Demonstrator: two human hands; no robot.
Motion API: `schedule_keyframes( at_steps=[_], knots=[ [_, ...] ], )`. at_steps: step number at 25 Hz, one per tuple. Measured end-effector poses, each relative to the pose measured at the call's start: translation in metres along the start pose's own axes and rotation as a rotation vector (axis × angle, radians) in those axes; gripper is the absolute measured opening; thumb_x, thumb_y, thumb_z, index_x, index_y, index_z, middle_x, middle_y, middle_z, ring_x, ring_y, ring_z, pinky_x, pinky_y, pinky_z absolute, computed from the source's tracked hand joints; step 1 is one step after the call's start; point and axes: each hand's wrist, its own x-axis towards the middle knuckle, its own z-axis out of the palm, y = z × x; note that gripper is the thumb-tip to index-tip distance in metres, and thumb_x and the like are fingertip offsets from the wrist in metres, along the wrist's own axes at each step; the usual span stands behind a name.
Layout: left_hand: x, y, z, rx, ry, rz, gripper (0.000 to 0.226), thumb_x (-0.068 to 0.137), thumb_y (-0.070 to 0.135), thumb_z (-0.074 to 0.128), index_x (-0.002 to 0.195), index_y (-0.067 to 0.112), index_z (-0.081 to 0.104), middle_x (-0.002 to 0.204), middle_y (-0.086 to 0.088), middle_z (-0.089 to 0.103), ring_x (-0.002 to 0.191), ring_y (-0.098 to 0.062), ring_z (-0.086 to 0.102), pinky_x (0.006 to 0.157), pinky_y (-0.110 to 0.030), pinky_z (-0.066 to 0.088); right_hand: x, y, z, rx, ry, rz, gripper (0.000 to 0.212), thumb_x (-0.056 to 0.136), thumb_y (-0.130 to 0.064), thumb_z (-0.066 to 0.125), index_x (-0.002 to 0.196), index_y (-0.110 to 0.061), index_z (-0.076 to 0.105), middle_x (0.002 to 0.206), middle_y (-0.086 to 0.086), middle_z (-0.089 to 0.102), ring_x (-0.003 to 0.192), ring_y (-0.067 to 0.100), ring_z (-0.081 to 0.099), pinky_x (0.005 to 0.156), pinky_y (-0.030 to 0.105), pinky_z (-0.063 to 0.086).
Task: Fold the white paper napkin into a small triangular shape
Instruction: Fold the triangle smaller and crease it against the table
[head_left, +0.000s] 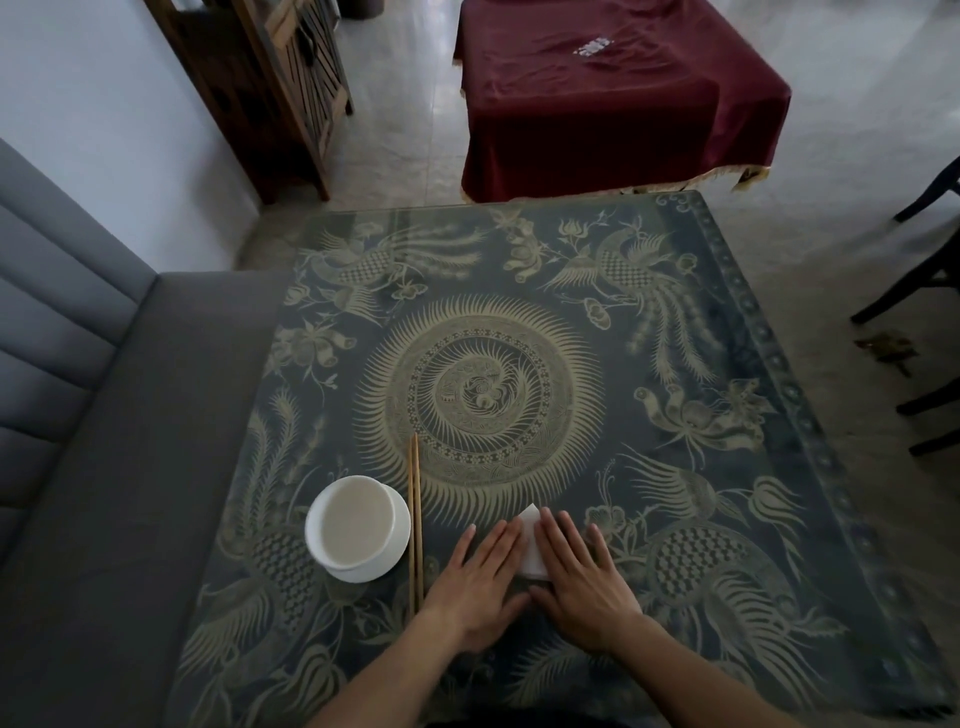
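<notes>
The white paper napkin (531, 545) lies flat on the patterned table (675, 493) near its front edge. Only a pointed tip and a narrow strip of it show between my hands. My left hand (480, 587) rests palm down on its left part, fingers flat and together. My right hand (576, 577) presses palm down on its right part, fingers spread forward. The two thumbs nearly meet at the napkin's near edge. Most of the napkin is hidden under my palms, so its folded shape cannot be told.
A white bowl (358, 522) on a white saucer stands to the left of my hands. A pair of wooden chopsticks (414, 519) lies beside it. A grey sofa (104, 467) borders the table's left side. A maroon-covered table (613, 98) stands beyond.
</notes>
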Motion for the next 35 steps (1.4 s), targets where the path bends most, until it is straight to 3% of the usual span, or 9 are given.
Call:
schedule_keyframes(
  at_steps=[2, 9, 13, 17, 18, 21, 23, 32, 35],
  knots=[
    [-0.002, -0.002, 0.004, 0.020, -0.009, -0.002, 0.075, 0.098, 0.064, 0.006, 0.152, 0.021, -0.022, 0.159, 0.003, -0.030, 0.141, -0.012, -0.034, 0.114, -0.045, -0.022, -0.004, 0.003, 0.005, -0.035, 0.036, -0.015, 0.077, 0.098, -0.062, 0.020, 0.153, -0.009, 0.008, 0.162, 0.010, -0.005, 0.144, 0.020, -0.018, 0.112, 0.050, -0.001],
    [-0.013, -0.003, 0.013, 0.008, 0.069, -0.018, 0.075, 0.101, 0.060, 0.014, 0.150, 0.020, -0.026, 0.153, 0.004, -0.042, 0.143, -0.014, -0.032, 0.115, -0.047, -0.020, -0.029, 0.016, 0.017, -0.027, 0.032, 0.012, 0.072, 0.098, -0.058, 0.030, 0.153, -0.011, 0.023, 0.161, 0.006, 0.018, 0.148, 0.026, 0.009, 0.112, 0.056, 0.013],
    [-0.021, -0.001, 0.014, 0.039, 0.122, -0.104, 0.072, 0.101, 0.053, 0.032, 0.155, 0.010, 0.010, 0.164, -0.006, -0.007, 0.148, -0.017, -0.013, 0.115, -0.050, 0.001, -0.037, 0.021, 0.015, -0.028, 0.041, 0.026, 0.070, 0.098, -0.058, 0.029, 0.152, -0.014, 0.026, 0.161, 0.001, 0.021, 0.147, 0.027, 0.016, 0.113, 0.058, 0.013],
    [-0.021, 0.002, 0.005, 0.052, 0.054, -0.114, 0.072, 0.100, 0.054, 0.034, 0.154, 0.009, 0.020, 0.163, -0.007, 0.012, 0.150, -0.024, 0.008, 0.113, -0.051, 0.005, -0.039, 0.024, 0.013, -0.044, 0.020, 0.034, 0.068, 0.098, -0.059, 0.025, 0.152, -0.016, 0.028, 0.160, 0.000, 0.022, 0.146, 0.029, 0.017, 0.111, 0.061, 0.016],
    [-0.018, 0.001, 0.003, 0.066, 0.041, -0.107, 0.072, 0.100, 0.055, 0.031, 0.155, 0.010, 0.017, 0.163, -0.006, 0.009, 0.150, -0.025, 0.006, 0.113, -0.051, 0.003, -0.040, 0.028, 0.011, -0.048, 0.014, 0.048, 0.068, 0.098, -0.058, 0.025, 0.152, -0.017, 0.028, 0.160, 0.000, 0.022, 0.147, 0.029, 0.016, 0.111, 0.062, 0.015],
    [-0.004, -0.006, -0.004, 0.106, 0.000, -0.054, 0.073, 0.100, 0.060, 0.012, 0.154, 0.017, -0.012, 0.161, 0.001, -0.023, 0.145, -0.019, -0.027, 0.116, -0.053, -0.016, -0.047, 0.043, 0.008, -0.071, -0.003, 0.066, 0.065, 0.099, -0.058, 0.023, 0.153, -0.021, 0.025, 0.161, -0.001, 0.021, 0.147, 0.030, 0.014, 0.112, 0.064, 0.012],
    [0.007, -0.009, -0.007, 0.150, -0.012, -0.023, 0.073, 0.099, 0.062, 0.007, 0.153, 0.019, -0.018, 0.158, 0.002, -0.030, 0.142, -0.018, -0.034, 0.116, -0.053, -0.018, -0.051, 0.049, 0.005, -0.090, -0.024, 0.054, 0.062, 0.100, -0.056, 0.020, 0.153, -0.023, 0.025, 0.161, 0.000, 0.020, 0.148, 0.030, 0.011, 0.112, 0.065, 0.011],
    [0.015, -0.024, -0.022, 0.110, 0.055, 0.042, 0.073, 0.099, 0.059, 0.013, 0.155, 0.018, -0.011, 0.163, 0.002, -0.017, 0.148, -0.017, -0.021, 0.119, -0.047, -0.014, -0.026, 0.044, -0.019, 0.002, 0.064, 0.107, 0.061, 0.102, -0.044, 0.014, 0.148, -0.010, 0.036, 0.156, 0.007, 0.031, 0.145, 0.028, 0.020, 0.112, 0.053, 0.015],
    [0.021, 0.002, -0.018, 0.004, 0.093, 0.046, 0.071, 0.102, 0.055, 0.012, 0.156, 0.012, -0.005, 0.163, -0.003, -0.012, 0.148, -0.014, -0.018, 0.120, -0.040, -0.009, -0.003, 0.027, -0.025, -0.024, 0.061, 0.033, 0.060, 0.099, -0.038, 0.024, 0.149, -0.005, 0.029, 0.157, 0.012, 0.026, 0.145, 0.028, 0.014, 0.113, 0.044, 0.006]
  ],
)
